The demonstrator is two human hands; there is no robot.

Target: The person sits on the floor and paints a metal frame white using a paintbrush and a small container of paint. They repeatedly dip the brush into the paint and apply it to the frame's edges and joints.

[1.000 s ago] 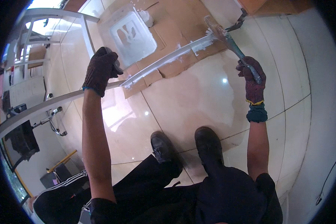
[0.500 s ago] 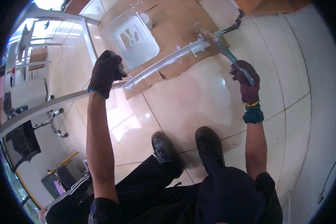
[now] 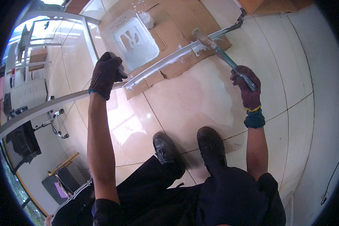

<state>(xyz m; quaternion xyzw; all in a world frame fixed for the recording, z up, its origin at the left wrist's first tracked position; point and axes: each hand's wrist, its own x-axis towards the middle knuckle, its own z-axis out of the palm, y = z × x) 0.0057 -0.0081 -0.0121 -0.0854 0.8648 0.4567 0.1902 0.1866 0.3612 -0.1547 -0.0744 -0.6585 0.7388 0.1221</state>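
flattened brown cardboard sheets (image 3: 184, 22), spattered with white, lay spread on the tiled floor (image 3: 199, 105) at the top, a small brown cardboard box (image 3: 37, 56) sat among the white frames at far left, and no labels, signs or screens showed.

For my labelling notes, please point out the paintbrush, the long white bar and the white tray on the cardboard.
paintbrush (image 3: 225, 57): head view, middle of its handle.
long white bar (image 3: 165, 63): head view, middle of its painted stretch.
white tray (image 3: 136, 42): head view, its paint-smeared floor.
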